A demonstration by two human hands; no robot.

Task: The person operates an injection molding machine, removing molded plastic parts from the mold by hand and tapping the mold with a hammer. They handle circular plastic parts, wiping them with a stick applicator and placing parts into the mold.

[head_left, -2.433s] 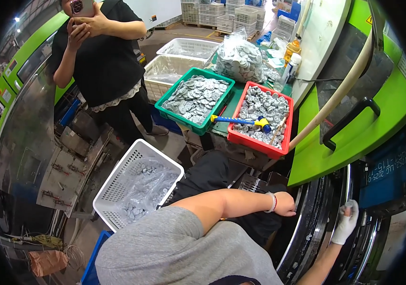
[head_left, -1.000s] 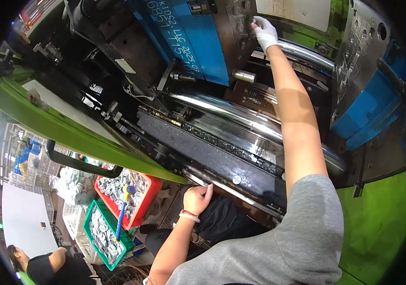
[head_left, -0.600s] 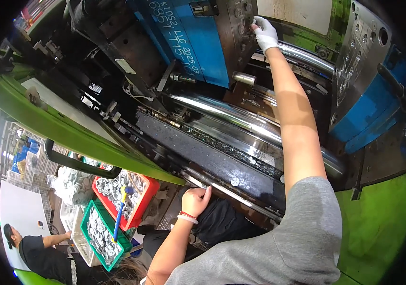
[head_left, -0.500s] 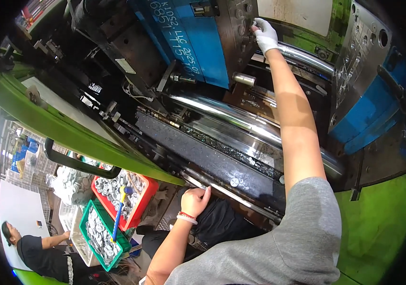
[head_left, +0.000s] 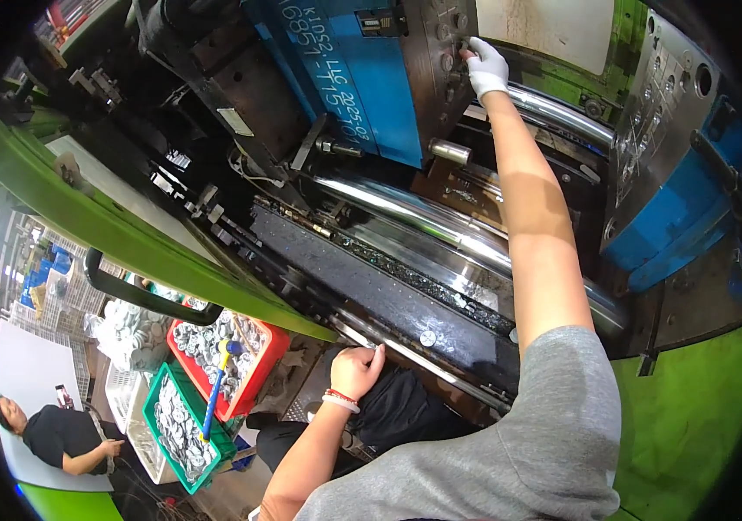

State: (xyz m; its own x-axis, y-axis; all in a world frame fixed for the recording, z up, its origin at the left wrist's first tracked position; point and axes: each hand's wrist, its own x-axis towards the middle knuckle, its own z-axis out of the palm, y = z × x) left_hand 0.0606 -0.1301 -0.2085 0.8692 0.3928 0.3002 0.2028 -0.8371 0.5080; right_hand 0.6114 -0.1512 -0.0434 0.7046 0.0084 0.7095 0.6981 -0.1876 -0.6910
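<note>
My right hand (head_left: 488,71), in a white glove with bare fingertips, reaches to the dark steel face (head_left: 443,78) of the blue mould half (head_left: 345,82). Its fingers are bent together against the round fittings there; anything between them is too small to make out. My left hand (head_left: 356,372) is bare, with red and white bands at the wrist. Its fingers are curled in and the thumb points at a metal rail (head_left: 427,363); no object shows in it. Opposite stands the other mould half (head_left: 649,130), steel-faced with a blue body.
Polished tie bars (head_left: 414,208) cross below my right arm. A green machine door (head_left: 128,221) with a black handle (head_left: 141,300) stands left. Beyond it, a red crate (head_left: 275,347) and a green crate (head_left: 152,395) hold grey parts; a blue-and-yellow hammer (head_left: 214,391) lies across. A co-worker (head_left: 58,438) stands far left.
My right hand stays at the mould face with a very slight shift, and my left hand keeps its place. The co-worker has turned and drawn an arm back from the crates.
</note>
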